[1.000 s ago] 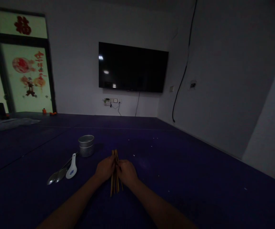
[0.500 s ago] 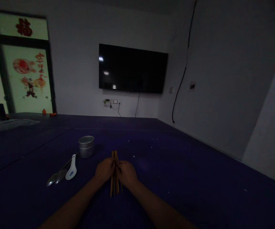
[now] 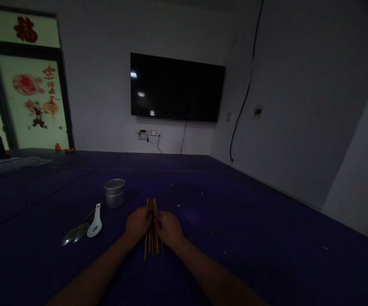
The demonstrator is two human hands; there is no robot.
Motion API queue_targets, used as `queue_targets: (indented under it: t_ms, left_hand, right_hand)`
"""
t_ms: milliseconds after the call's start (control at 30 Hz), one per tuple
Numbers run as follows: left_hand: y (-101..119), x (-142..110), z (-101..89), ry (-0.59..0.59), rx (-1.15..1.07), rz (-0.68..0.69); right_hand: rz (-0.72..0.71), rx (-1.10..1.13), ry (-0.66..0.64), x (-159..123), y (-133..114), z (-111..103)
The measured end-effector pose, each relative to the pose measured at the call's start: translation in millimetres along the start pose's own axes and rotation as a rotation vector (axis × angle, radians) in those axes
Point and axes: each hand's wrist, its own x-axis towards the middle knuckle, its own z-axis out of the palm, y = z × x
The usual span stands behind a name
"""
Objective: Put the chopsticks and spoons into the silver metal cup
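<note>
Several wooden chopsticks lie in a loose bundle on the dark blue tabletop, their ends pointing toward and away from me. My left hand is closed against the bundle's left side, and my right hand is closed against its right side. The fingertips are partly hidden behind the hands. To the left stands a metal cup, upright. Beside it rest a white ceramic spoon with a blue mark and two metal spoons, bowls toward me.
The dark blue tabletop runs back to the wall, with small white specks on it. A television hangs on that wall. Clear plastic sheeting and small orange objects are at the far left. A black cable hangs at right.
My hands have drawn slightly apart, and the chopsticks are a little more spread out between them. The whole view has shifted slightly; the cup and spoons stay in place.
</note>
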Motion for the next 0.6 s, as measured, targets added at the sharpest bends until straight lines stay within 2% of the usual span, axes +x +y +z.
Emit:
queue_targets:
  t_ms: [600]
  left_hand:
    - [1.8,-0.5,6.2,0.000,0.074,0.052]
  right_hand:
    - [-0.020,-0.008,-0.008,0.8,1.7,2.0]
